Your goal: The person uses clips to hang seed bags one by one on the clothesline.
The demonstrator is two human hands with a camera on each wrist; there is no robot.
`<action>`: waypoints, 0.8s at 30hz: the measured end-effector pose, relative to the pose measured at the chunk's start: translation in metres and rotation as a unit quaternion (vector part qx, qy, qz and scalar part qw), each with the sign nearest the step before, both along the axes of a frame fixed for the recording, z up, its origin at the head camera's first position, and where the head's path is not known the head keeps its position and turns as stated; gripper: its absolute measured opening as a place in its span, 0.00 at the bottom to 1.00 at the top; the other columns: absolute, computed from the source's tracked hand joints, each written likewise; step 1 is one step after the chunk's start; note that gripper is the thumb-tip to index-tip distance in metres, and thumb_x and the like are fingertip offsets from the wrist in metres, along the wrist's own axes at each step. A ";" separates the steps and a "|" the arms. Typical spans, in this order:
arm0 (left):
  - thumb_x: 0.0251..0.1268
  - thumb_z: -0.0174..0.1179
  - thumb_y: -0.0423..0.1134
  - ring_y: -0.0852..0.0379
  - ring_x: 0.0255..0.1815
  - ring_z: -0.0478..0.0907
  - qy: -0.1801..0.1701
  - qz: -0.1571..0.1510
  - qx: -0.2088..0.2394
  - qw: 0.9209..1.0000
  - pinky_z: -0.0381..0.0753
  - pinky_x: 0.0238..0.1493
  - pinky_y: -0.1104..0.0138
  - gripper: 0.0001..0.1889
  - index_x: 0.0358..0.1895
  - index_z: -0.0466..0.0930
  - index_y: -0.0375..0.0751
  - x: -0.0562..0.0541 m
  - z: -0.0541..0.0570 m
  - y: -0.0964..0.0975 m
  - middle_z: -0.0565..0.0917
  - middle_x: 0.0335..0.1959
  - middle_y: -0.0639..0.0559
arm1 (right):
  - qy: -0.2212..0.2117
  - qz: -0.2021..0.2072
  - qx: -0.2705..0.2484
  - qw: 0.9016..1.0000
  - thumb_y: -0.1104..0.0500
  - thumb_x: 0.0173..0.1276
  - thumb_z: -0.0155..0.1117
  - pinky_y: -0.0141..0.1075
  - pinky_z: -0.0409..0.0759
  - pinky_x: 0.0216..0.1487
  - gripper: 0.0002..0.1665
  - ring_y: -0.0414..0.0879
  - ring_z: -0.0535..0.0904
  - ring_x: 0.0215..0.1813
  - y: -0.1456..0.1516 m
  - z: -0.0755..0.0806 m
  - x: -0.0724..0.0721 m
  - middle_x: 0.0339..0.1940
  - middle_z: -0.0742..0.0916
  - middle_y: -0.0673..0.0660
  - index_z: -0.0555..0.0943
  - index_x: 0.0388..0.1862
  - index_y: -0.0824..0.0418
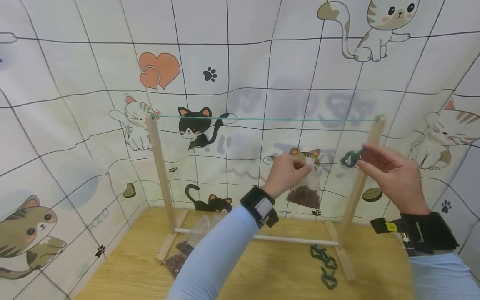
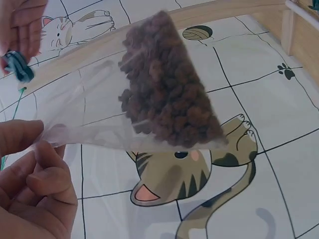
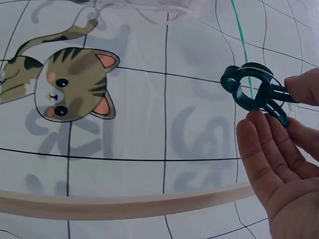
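Observation:
My left hand [image 1: 286, 173] pinches the gathered top of a clear plastic bag [image 2: 94, 117], which hangs below the green string [image 1: 277, 119]. Reddish-brown pellets [image 2: 167, 87] fill the bag's bottom end. To the right, beside the wooden post, my right hand [image 1: 395, 175] holds a dark green plastic clip [image 3: 254, 89] by its two handles, thumb on one and fingertips on the other. In the right wrist view the clip has a round body with a thin wire ring around it. Bag and clip are apart.
The string runs between two wooden posts [image 1: 161, 175] joined low down by a white rod [image 1: 296, 239]. Several more green clips [image 1: 329, 277] lie on the wooden table [image 1: 262, 271] near the right foot. Other bags of pellets [image 1: 175, 263] lie at the left foot, partly behind my left sleeve.

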State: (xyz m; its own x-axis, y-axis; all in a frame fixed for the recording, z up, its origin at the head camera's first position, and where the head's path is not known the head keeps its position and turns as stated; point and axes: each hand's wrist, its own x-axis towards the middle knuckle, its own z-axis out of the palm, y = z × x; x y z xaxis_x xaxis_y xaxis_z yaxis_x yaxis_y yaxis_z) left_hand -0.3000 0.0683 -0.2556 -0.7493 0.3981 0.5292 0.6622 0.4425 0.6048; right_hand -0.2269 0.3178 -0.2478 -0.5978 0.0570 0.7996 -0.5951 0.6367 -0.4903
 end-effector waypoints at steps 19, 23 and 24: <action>0.70 0.66 0.46 0.65 0.46 0.84 -0.049 0.075 0.027 0.996 0.77 0.36 0.76 0.11 0.45 0.93 0.46 -0.021 0.057 0.064 0.91 0.45 0.58 | 0.008 -0.105 0.034 0.994 0.61 0.70 0.72 0.20 0.54 0.73 0.24 0.09 0.71 0.37 0.024 0.085 -0.028 0.30 0.75 0.11 0.83 0.63 0.65; 0.69 0.67 0.47 0.67 0.43 0.85 -0.052 0.102 0.036 0.993 0.75 0.34 0.78 0.11 0.46 0.93 0.48 -0.026 0.064 0.077 0.91 0.45 0.59 | -0.032 -0.123 0.022 0.992 0.55 0.71 0.71 0.30 0.51 0.75 0.24 0.10 0.70 0.36 0.026 0.097 -0.031 0.27 0.73 0.10 0.84 0.61 0.65; 0.69 0.67 0.47 0.68 0.39 0.85 -0.055 0.107 0.038 0.992 0.75 0.34 0.78 0.11 0.46 0.93 0.49 -0.026 0.066 0.081 0.91 0.45 0.59 | -0.045 -0.124 0.016 0.991 0.53 0.71 0.71 0.30 0.56 0.71 0.24 0.11 0.70 0.36 0.026 0.100 -0.032 0.26 0.73 0.10 0.84 0.61 0.65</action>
State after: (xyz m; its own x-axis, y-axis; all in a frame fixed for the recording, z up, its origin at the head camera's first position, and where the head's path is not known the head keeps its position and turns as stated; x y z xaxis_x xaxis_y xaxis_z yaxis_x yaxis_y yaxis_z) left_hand -0.3265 0.1489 -0.1898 -0.8666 0.1861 0.4629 0.4873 0.5153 0.7050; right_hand -0.2586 0.3437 -0.1478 -0.6368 0.1873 0.7480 -0.3736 0.7736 -0.5118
